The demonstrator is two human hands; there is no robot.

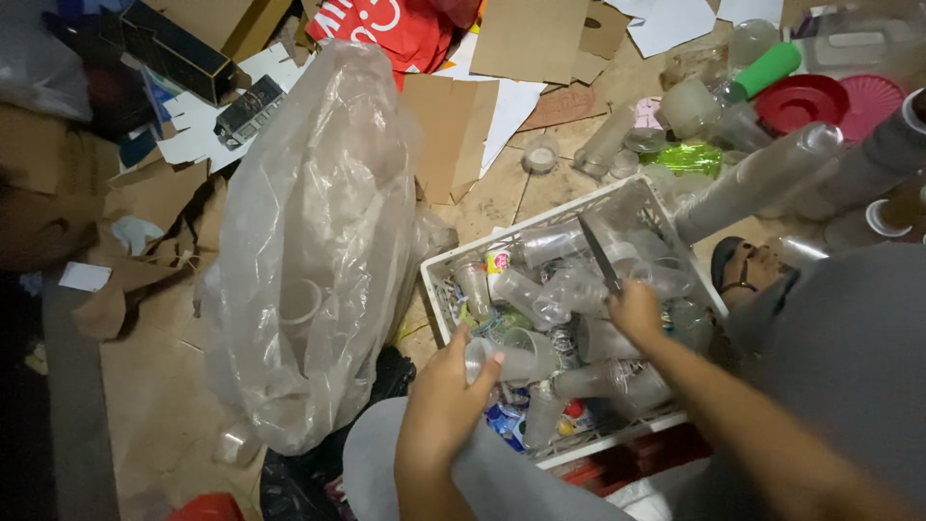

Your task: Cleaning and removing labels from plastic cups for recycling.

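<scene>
You have one view only, from the camera worn on your head. It looks steeply down and slightly forward, over your own knees, at the floor (164, 405) in front of you. The view sits close: your forearms enter from the bottom edge, and your left hand (446, 396) and right hand (635, 311) fall in the lower centre. The white crate (436, 289) lies just below the middle of the frame. The far floor, with cardboard scraps (453, 135), fills the top edge. No second view overlaps this one.

Hands (446, 400) over cup-filled crate (431, 289)
</scene>
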